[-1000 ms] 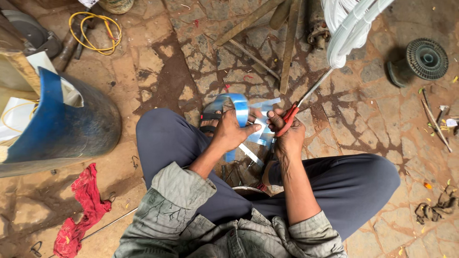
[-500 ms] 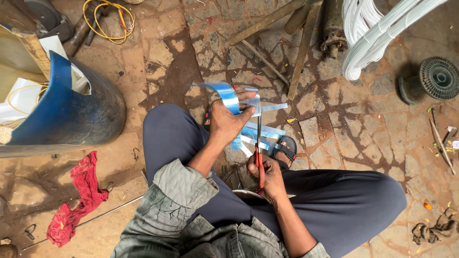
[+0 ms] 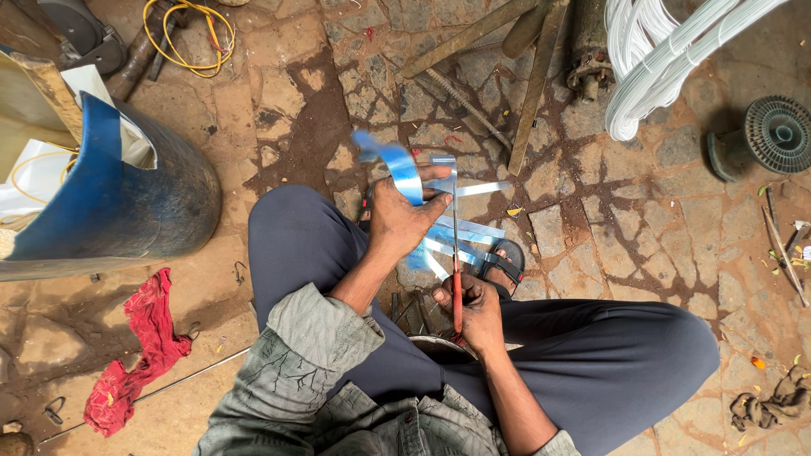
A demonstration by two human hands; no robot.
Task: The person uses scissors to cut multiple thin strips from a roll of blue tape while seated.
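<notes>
I sit cross-legged on a stone floor. My left hand grips a curled blue and silver strip that arcs up and to the left. My right hand is closed on the red handles of scissors, whose blades point up along the strip beside my left fingers. Several cut strips of the same shiny material lie on the floor between my knees, near my sandalled foot.
A blue barrel lies on its side at the left, a red rag below it. Yellow wire, metal bars, a white wire coil and a round metal part ring the floor.
The scissors swung from pointing up-right to pointing straight up. My right hand dropped toward my lap. My left hand lifted the strip higher and leftward.
</notes>
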